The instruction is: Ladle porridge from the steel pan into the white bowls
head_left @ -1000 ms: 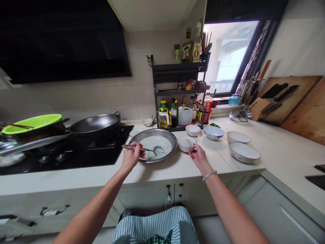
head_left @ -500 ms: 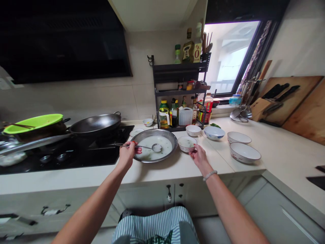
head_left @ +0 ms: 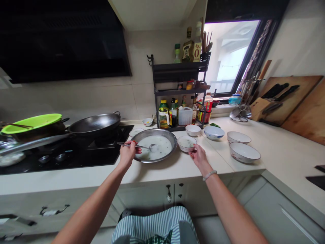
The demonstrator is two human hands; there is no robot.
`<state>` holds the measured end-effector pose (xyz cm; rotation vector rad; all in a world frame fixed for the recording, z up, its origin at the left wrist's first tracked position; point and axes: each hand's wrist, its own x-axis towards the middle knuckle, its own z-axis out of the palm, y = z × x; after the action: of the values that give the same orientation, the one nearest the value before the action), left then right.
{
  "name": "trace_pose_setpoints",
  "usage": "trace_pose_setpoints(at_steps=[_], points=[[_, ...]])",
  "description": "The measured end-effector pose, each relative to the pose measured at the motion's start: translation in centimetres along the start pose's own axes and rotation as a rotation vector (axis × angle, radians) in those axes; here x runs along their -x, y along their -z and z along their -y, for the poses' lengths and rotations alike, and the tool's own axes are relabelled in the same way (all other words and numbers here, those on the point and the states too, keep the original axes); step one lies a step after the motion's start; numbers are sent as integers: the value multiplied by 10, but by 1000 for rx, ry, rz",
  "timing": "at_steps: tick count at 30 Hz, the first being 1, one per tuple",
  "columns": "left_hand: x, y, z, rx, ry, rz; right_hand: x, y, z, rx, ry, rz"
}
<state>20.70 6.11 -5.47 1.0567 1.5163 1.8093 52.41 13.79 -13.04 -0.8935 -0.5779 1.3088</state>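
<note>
In the metal basin (head_left: pixel 174 142) lies whitish liquid (head_left: pixel 164 145).

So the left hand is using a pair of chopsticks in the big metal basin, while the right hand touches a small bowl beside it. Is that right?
Not quite: the left hand holds a spoon, not chopsticks, as the head view shows. The spoon is in the big metal basin, while the right hand touches a small bowl beside it.
</note>
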Motion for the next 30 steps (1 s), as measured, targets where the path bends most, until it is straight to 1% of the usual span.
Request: trace_pose_setpoints(at_steps=[13,21,30], points=[[-1,5,-13,0,-8,-23,1,0,0,-8,12,6],[-5,3,-13,80,49,-26,-2,1,-2,-10,12,12],[-3,-3,-22,136,100,-34,-1,1,0,0,13,10]])
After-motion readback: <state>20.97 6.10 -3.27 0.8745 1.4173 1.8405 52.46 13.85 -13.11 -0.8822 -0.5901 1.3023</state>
